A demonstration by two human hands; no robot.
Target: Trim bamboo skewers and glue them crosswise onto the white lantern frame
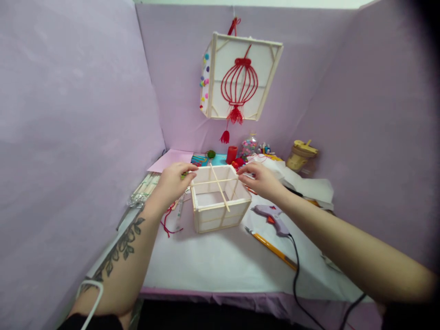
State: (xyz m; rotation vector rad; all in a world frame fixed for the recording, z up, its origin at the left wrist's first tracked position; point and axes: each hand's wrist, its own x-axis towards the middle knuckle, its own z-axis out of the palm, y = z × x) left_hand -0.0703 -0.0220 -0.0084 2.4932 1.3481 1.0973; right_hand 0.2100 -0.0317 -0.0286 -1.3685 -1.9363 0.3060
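Observation:
A white-panelled box frame (220,220) of thin wooden sticks, its top uncovered, stands on the table in front of me. Two sticks cross over its top: a lengthwise stick (219,189) and a crosswise stick (206,183). My left hand (175,181) is at the box's far left corner, thumb and fingers pinched at the left end of the crosswise stick. At the far right corner, my right hand (259,178) pinches around that stick's other end. The fingers partly hide both ends.
A glue gun (271,219) with a black cord and an orange craft knife (271,248) lie to the right. Bundled sticks (144,188) and red cord (167,222) are at left. A decorated lantern (240,78) hangs above the back, near a jar of pompoms (249,147).

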